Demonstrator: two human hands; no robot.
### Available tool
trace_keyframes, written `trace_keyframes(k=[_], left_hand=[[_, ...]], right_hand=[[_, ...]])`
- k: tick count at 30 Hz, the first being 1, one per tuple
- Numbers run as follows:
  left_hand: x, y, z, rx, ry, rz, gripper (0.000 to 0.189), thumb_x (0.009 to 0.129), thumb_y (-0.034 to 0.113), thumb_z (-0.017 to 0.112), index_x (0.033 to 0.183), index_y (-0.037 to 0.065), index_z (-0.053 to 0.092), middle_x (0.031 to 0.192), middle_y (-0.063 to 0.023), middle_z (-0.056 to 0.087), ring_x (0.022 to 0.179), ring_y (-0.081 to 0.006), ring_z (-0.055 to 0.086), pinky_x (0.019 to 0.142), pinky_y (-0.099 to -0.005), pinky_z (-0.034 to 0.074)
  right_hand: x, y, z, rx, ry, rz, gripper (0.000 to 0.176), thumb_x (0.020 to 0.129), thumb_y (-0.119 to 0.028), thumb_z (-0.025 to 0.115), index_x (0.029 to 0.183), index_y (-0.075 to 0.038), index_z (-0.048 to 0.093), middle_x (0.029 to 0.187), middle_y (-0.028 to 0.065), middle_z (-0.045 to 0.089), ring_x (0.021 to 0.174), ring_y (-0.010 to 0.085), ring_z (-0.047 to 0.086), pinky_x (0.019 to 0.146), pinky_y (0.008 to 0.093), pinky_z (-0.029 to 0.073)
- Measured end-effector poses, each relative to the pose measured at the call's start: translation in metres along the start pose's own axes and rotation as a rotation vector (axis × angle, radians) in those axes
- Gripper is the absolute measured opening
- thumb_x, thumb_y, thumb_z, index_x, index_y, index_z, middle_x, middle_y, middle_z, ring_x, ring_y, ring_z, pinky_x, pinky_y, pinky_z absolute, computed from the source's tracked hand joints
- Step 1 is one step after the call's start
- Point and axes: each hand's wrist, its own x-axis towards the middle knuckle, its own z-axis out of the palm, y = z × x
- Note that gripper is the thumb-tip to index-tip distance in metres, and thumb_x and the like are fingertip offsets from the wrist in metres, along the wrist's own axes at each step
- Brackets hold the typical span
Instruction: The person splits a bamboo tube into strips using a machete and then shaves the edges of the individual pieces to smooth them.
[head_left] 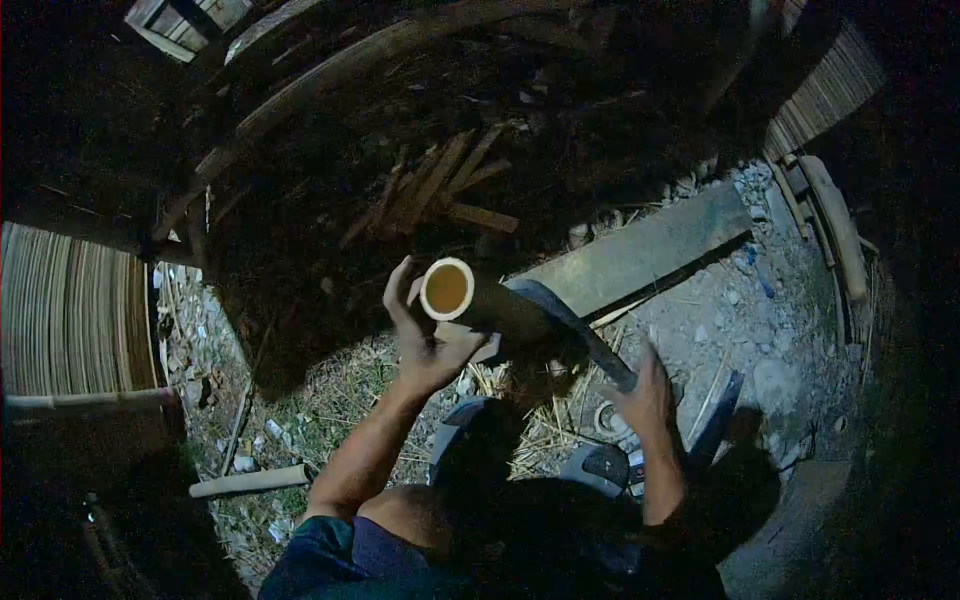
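Pale-rimmed tube (447, 289) touches spread left hand (425, 345), right hand (645, 400) gripping dark tool (575, 325) well apart

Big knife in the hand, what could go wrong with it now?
The big knife reaches toward the bare left hand, so a slip might cut it. The round bamboo piece could twist in that hand and send the blade sideways. Deep shadows might also make the right hand aim badly.

- Left hand (425, 345) cupped round an upraised tube (447, 289), its round end showing
- Right hand (645, 398) on a dark curved tool (585, 335)
- Beyond: plank (640, 250) at right, wood pieces (440, 188) farther off
- Near left: pole (250, 481) on littered ground (330, 410)
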Motion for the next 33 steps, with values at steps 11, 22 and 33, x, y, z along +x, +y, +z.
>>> trace_keyframes(k=[11,22,33], left_hand=[[0.033,0.006,0.052,-0.031,0.103,0.228,0.078,0.063,0.015,0.092,0.127,0.001,0.049,0.113,-0.0133,0.058,0.101,-0.0243,0.060,0.084,-0.0347,0.050],[0.052,0.042,0.105,-0.132,-0.041,0.238,0.067,0.068,0.012,0.079,0.129,0.001,0.052,0.125,-0.0197,0.055,0.114,-0.0366,0.052,0.095,-0.0457,0.045],[0.055,-0.019,0.160,-0.145,-0.329,0.102,0.079,0.072,0.012,0.081,0.137,0.000,0.038,0.128,-0.0227,0.053,0.120,-0.0431,0.052,0.101,-0.0467,0.043]], right_hand=[[-0.035,0.000,-0.042,-0.054,0.013,0.130,0.036,0.086,-0.022,0.070,0.112,0.002,0.065,0.102,0.0253,0.067,0.098,0.0431,0.063,0.086,0.0497,0.050],[-0.035,-0.061,-0.131,0.926,0.166,0.406,0.033,0.106,-0.031,0.040,0.124,-0.006,0.053,0.071,-0.0003,0.053,0.053,0.0069,0.045,0.046,0.0238,0.038],[0.006,-0.113,-0.124,0.548,0.110,0.044,0.041,0.101,-0.024,0.050,0.133,0.003,0.049,0.083,0.0180,0.065,0.073,0.0271,0.067,0.070,0.0391,0.052]])
